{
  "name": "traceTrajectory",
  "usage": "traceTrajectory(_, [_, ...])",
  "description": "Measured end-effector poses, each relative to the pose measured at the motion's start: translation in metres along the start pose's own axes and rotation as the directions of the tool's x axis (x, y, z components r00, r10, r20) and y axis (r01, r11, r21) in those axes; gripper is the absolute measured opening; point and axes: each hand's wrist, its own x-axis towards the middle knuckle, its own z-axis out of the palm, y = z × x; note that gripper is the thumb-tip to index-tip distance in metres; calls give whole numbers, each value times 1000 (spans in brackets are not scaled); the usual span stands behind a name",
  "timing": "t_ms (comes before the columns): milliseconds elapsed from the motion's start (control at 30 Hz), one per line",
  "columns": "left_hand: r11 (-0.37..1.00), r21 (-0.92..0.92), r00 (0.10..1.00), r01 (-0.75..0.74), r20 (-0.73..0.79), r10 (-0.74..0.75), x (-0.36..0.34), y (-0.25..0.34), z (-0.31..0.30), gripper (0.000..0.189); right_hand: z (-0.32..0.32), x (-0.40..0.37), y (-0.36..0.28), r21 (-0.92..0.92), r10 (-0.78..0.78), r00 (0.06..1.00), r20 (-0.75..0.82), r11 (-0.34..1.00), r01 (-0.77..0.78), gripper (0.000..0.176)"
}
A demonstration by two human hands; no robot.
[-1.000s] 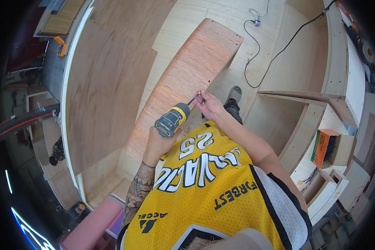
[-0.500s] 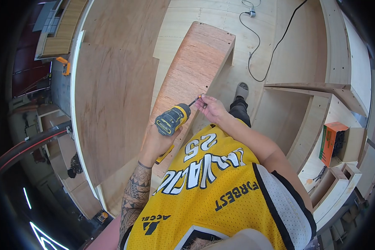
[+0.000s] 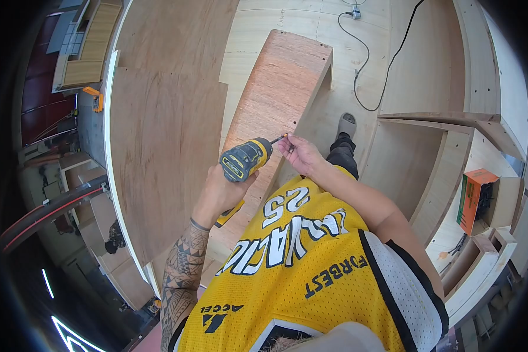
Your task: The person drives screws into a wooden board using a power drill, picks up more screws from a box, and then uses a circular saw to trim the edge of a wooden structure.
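My left hand (image 3: 218, 186) is wrapped round the handle of a yellow and black cordless drill (image 3: 246, 159). Its thin dark bit (image 3: 278, 139) points up and right, with a small orange part at the tip. Thumb and fingers of my right hand (image 3: 302, 154) are pinched together right at that tip; what they hold is too small to make out. Under both hands lies a long reddish-brown wooden panel (image 3: 276, 85), the top of a box-like piece, with small dark screw holes along its right edge. The drill's lower end partly shows beneath my left wrist.
A large plywood sheet (image 3: 164, 146) lies to the left. On the right stand open wooden cabinet boxes (image 3: 422, 158), with an orange carton (image 3: 475, 196) of dark screws on them. A black cable (image 3: 387, 70) runs across the floor near my foot (image 3: 347, 124).
The view has shifted slightly, so the surroundings sit a little further right and lower. The drill has turned slightly, and its bit still meets the fingers of my right hand.
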Motion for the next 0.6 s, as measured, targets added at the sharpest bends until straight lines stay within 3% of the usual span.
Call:
traceTrajectory(67, [999, 36, 1000, 17, 23, -18, 1, 4, -4, 33, 8, -6, 0, 15, 13, 1000, -18, 1000, -13, 19])
traceTrajectory(333, [997, 61, 999, -43, 16, 42, 3, 2, -3, 31, 38, -24, 4, 46, 111, 974, 196, 991, -122, 25])
traceTrajectory(600, [999, 33, 1000, -10, 0, 10, 1, 5, 0, 32, 37, -27, 9, 95, 105, 969, 224, 987, -128, 25])
